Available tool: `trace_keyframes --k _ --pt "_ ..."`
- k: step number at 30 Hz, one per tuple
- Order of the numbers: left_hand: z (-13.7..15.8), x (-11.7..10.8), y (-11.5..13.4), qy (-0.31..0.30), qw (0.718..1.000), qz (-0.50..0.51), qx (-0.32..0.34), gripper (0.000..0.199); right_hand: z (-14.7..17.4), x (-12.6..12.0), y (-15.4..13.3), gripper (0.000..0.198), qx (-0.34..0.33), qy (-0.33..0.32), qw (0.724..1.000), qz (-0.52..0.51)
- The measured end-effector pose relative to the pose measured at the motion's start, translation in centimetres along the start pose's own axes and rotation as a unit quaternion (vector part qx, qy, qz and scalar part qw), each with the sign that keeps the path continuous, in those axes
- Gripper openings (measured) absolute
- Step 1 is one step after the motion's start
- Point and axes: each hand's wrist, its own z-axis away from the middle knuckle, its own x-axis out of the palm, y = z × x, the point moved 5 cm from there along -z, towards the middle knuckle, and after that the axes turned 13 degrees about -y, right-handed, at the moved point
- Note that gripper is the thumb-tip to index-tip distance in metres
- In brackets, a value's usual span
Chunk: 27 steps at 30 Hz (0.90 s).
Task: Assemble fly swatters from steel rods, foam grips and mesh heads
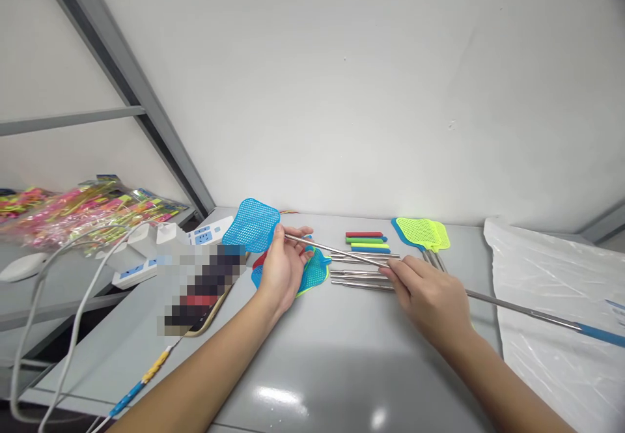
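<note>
A blue fly swatter point(250, 226) with a long, drawn-out metal rod stretches across both my hands. My left hand point(283, 277) holds it just below the mesh head, thumb against the neck and the other fingers loosely curled. Farther down, my right hand point(432, 296) is closed around the rod, and the blue handle point(603, 334) reaches the right edge of the view. Beneath my left hand lie loose swatter heads point(315, 275) in blue, green and red. Several metal rods point(364, 278) rest between my hands, below a stack of coloured handle tubes point(366, 242).
Yellow-green and blue swatters point(427, 232) lie at the back. White plastic sheeting point(551, 303) covers the right side. Leftward are a phone point(215, 306), a power strip point(209, 232), white cables point(75, 316) and bagged colourful goods point(92, 215). A wall stands behind the table point(342, 368).
</note>
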Motion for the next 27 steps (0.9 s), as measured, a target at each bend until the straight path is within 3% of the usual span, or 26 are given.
trace_keyframes --k 3,6,10,18,22,27 --pt "1.2 1.5 -1.1 -0.041 0.999 -0.01 -0.027 0.033 0.0 -0.1 -0.8 0.023 -0.008 0.0 1.0 0.005" --pt "3.2 4.3 -3.3 -0.127 0.986 -0.003 -0.104 0.035 0.0 0.1 -2.0 0.025 -0.023 -0.012 1.0 -0.01" --pt "4.8 6.3 -4.3 -0.171 0.979 -0.01 -0.108 0.034 0.0 0.1 -2.9 0.029 -0.016 -0.005 1.0 -0.019" --pt "4.8 6.0 -4.0 -0.168 0.979 0.007 -0.113 0.036 -0.1 -0.1 -3.5 0.026 -0.015 0.001 1.0 -0.002" --pt "4.2 5.3 -3.7 -0.154 0.982 -0.03 -0.109 0.042 -0.3 0.4 -3.1 0.022 -0.01 -0.03 0.999 -0.03" --pt "1.9 2.4 -0.9 -0.037 0.998 -0.041 -0.021 0.042 -0.1 0.6 -1.9 0.025 0.008 -0.057 0.998 -0.035"
